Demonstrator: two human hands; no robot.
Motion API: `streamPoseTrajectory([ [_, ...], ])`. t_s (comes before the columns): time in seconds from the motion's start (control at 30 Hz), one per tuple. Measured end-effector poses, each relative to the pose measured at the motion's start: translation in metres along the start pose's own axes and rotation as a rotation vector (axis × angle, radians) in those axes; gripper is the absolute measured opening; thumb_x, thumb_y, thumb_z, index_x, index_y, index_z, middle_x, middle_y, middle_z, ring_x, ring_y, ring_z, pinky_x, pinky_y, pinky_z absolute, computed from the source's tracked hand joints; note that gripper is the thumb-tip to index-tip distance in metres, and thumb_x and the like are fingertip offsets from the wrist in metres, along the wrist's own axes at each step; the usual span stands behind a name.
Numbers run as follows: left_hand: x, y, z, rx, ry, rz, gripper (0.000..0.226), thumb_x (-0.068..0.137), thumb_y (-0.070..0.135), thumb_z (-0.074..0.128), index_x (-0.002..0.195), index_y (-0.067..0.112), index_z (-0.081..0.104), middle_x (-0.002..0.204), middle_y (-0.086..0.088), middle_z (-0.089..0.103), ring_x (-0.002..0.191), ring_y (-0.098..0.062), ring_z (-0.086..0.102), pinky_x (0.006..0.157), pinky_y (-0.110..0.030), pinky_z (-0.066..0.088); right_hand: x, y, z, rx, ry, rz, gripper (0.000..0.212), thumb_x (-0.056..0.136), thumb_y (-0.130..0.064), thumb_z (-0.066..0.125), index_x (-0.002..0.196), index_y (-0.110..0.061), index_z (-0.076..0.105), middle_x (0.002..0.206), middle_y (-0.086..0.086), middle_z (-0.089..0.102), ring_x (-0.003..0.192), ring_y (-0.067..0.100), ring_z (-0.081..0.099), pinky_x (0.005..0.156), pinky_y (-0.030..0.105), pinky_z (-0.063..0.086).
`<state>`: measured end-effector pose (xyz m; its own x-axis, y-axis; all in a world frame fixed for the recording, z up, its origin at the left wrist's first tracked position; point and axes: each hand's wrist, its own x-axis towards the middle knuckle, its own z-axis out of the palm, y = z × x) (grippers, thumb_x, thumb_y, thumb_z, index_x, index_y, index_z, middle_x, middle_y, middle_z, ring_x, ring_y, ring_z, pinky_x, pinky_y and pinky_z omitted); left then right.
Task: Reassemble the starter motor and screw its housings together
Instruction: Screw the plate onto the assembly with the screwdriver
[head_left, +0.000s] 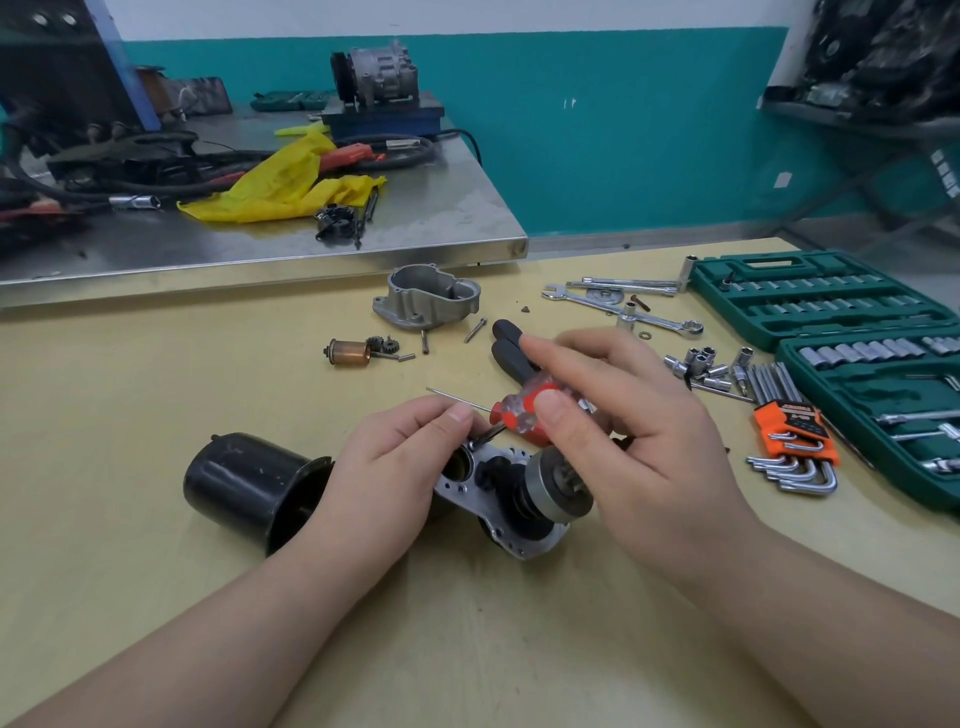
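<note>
Mid-fastening: right hand (613, 415) fingers gripping red clear-handled screwdriver (524, 410), left hand (410, 457) fingers pinching small screw at silver aluminium housing plate (483, 483). Next: seat tip squarely, turn.

Starter motor (395, 493) lies on the desk (156, 395) before me. Loose housing (426, 296) at 12 o'clock behind it, plunger (349, 352) at 11, socket case (852, 332) at 2, hex keys (795, 447) at 3.
</note>
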<state>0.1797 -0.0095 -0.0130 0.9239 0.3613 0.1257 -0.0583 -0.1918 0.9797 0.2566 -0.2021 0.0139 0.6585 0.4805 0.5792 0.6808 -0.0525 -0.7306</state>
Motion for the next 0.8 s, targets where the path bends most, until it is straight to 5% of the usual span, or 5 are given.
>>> streamPoseTrajectory([
  [0.23, 0.0004, 0.0015, 0.0009, -0.014, 0.0, -0.002, 0.03, 0.095, 0.039, 0.056, 0.081, 0.023, 0.078, 0.082, 0.004, 0.074, 0.081, -0.011, 0.068, 0.078, -0.034, 0.049, 0.002, 0.0001, 0.0003, -0.002, 0.035, -0.02, 0.03, 0.095, -0.03, 0.072, 0.124, -0.032, 0.074, 0.095, -0.016, 0.066, 0.093, 0.01, 0.065, 0.079, 0.01, 0.044],
  [0.37, -0.0006, 0.0009, 0.0002, 0.002, -0.009, 0.009, 0.031, 0.097, 0.039, 0.055, 0.082, 0.025, 0.079, 0.082, 0.003, 0.075, 0.081, -0.011, 0.07, 0.077, -0.033, 0.051, -0.0003, 0.0015, 0.0004, -0.027, 0.004, -0.071, 0.037, 0.102, -0.019, 0.062, 0.138, -0.017, 0.069, 0.122, -0.009, 0.065, 0.119, 0.009, 0.063, 0.095, 0.012, 0.045],
  [0.53, 0.0012, 0.0003, 0.0002, 0.005, 0.001, -0.003, 0.031, 0.096, 0.039, 0.056, 0.083, 0.024, 0.079, 0.083, 0.003, 0.074, 0.082, -0.012, 0.069, 0.079, -0.036, 0.051, 0.0027, 0.0013, 0.0004, 0.001, 0.039, -0.025, 0.033, 0.094, -0.027, 0.073, 0.127, -0.033, 0.072, 0.095, -0.008, 0.064, 0.091, 0.012, 0.062, 0.077, 0.013, 0.045],
  [0.7, 0.0, 0.0001, -0.0007, 0.014, -0.007, 0.005, 0.032, 0.098, 0.04, 0.055, 0.086, 0.021, 0.078, 0.086, -0.005, 0.075, 0.084, -0.019, 0.07, 0.081, -0.044, 0.054, -0.0001, 0.0008, -0.0006, -0.02, -0.012, -0.044, 0.039, 0.101, -0.019, 0.064, 0.14, -0.021, 0.067, 0.12, -0.014, 0.064, 0.107, 0.003, 0.065, 0.084, 0.009, 0.047],
  [0.8, 0.0, 0.0006, 0.0, 0.01, -0.005, 0.003, 0.032, 0.097, 0.04, 0.055, 0.084, 0.021, 0.078, 0.085, -0.004, 0.075, 0.084, -0.018, 0.07, 0.081, -0.041, 0.053, 0.0013, 0.0029, -0.0013, -0.046, -0.019, -0.019, 0.042, 0.097, -0.023, 0.068, 0.139, -0.03, 0.067, 0.106, -0.015, 0.067, 0.098, 0.014, 0.065, 0.077, 0.016, 0.049],
])
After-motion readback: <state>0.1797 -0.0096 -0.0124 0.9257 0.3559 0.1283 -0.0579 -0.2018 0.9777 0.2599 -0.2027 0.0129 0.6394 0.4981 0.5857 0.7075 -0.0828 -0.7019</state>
